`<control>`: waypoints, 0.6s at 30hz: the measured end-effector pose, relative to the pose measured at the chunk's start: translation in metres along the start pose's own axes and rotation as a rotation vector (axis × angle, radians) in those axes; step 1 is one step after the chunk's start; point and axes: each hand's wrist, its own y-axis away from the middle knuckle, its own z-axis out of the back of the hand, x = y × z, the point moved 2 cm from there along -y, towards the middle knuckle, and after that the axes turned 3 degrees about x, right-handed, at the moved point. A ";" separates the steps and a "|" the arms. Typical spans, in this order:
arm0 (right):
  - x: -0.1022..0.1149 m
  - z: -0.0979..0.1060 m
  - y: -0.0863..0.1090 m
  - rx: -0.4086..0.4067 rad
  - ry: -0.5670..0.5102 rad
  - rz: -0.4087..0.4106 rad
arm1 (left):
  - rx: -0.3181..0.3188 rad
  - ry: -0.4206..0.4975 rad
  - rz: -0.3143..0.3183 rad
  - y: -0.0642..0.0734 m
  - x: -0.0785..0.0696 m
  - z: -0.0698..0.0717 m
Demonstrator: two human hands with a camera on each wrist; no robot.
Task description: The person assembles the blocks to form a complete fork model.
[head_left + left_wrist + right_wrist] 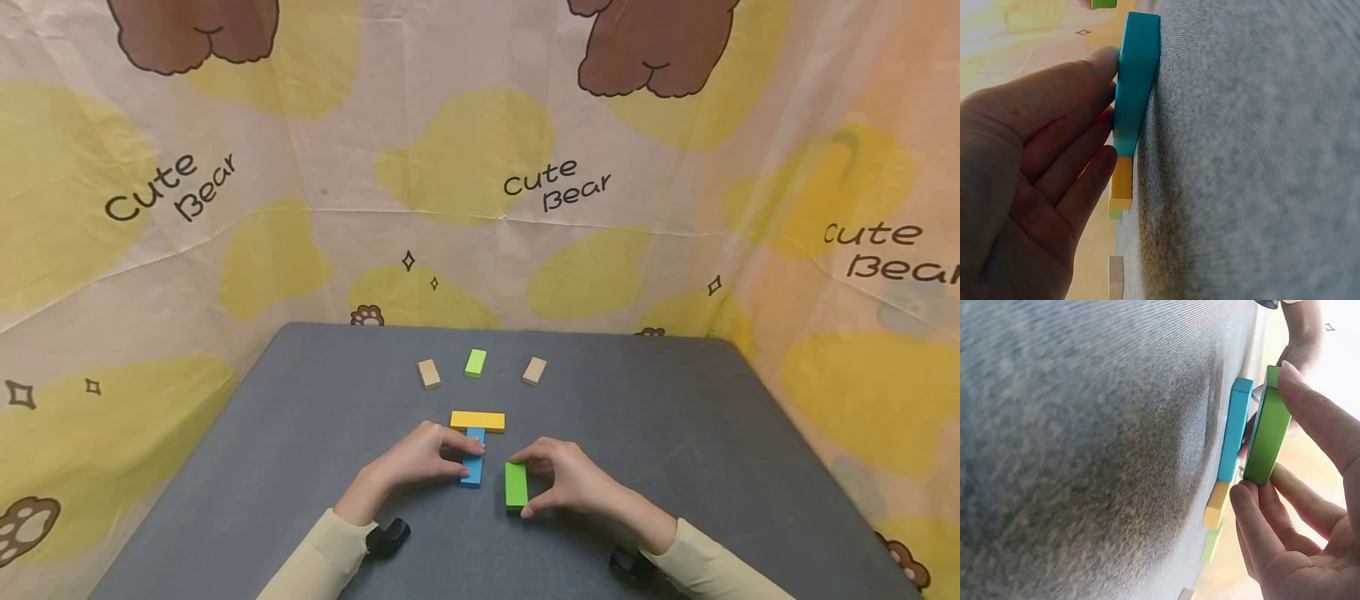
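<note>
Green block (516, 487), ends pinched by right-hand fingers (1256, 524); open gap to blue block (475, 463).

On the surface (315, 442), a far-left block (429, 374), a far-middle block (476, 363) and a far-right block (534, 372) lie in a row, apart from one another, the middle one slightly farther back, with a fabric backdrop (322, 183) behind and to both sides. Before that row lies a crosswise block (477, 420), and from the middle of its near side a lengthwise block (474, 463) runs toward the front, the left fingers (460, 442) on it. Right of that, near but apart, a near-right block (515, 486) sits between the right fingers (534, 450).
</note>
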 end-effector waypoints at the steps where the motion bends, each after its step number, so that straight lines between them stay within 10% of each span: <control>1: 0.000 -0.001 -0.001 0.000 -0.004 0.005 | -0.002 -0.004 -0.003 0.000 0.000 0.000; 18: 0.011 -0.013 -0.012 0.017 0.022 0.045 | -0.014 -0.033 -0.020 -0.002 0.004 -0.001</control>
